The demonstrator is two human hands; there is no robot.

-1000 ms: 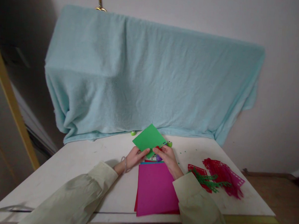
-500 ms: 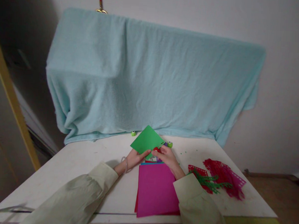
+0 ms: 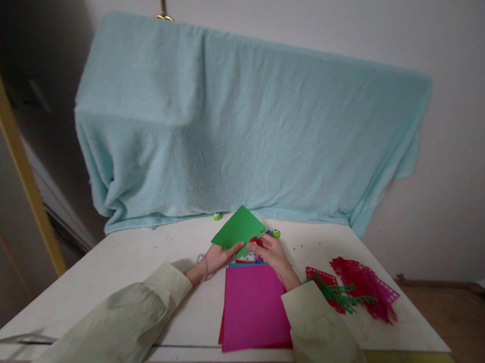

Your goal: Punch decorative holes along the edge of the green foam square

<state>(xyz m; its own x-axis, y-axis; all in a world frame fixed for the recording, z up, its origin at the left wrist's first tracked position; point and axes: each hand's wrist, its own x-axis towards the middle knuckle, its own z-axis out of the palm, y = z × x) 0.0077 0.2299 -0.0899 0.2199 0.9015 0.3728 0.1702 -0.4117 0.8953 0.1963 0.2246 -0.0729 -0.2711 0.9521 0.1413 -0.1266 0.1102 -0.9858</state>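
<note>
Centrally, a green paper sheet (image 3: 239,226) is held tilted, one corner pointing away, above a white desk (image 3: 151,290). The left hand (image 3: 222,254) has its grip pinched on the near left edge, thumb on top. The right hand (image 3: 273,253) has its grip closed around a small red object (image 3: 254,241) at the sheet's right edge, where small holes show. Nearer lies a magenta sheet (image 3: 256,309); to the right, a tangled heap of perforated red, green and magenta paper strips (image 3: 362,288).

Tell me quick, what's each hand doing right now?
Left hand: closed, holding the green paper.
Right hand: closed on a small red object at the paper's edge.
</note>
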